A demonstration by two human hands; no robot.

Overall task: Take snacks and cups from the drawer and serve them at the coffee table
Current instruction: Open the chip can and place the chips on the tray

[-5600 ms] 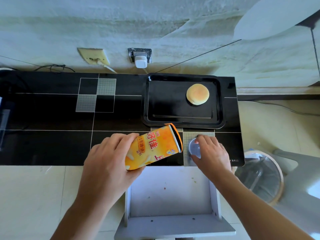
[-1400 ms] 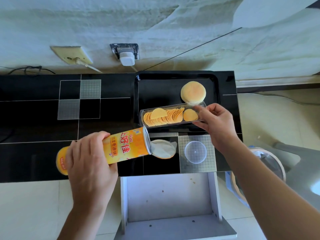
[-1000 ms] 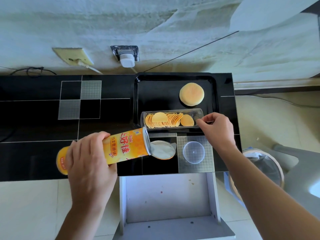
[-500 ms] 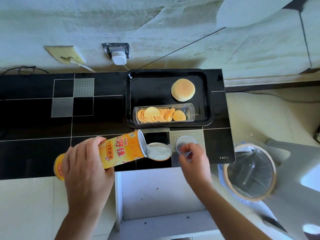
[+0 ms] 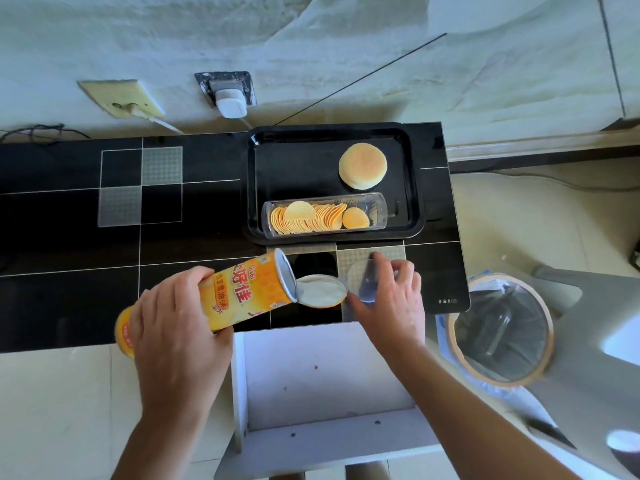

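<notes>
Lying tilted in the left hand: orange crisp canister, long axis running from that palm up toward the right hand, open mouth and peeled foil seal pointing straight at it. Pinching the clear plastic lid just beyond the seal, fingers of the right hand curling closed around its rim, so nearer for capping. Wrapping snugly round the canister's middle, left fingers clamped. Sitting further off, past both hands: tray of crisps and round bun on the black serving tray, worktop beneath.
</notes>
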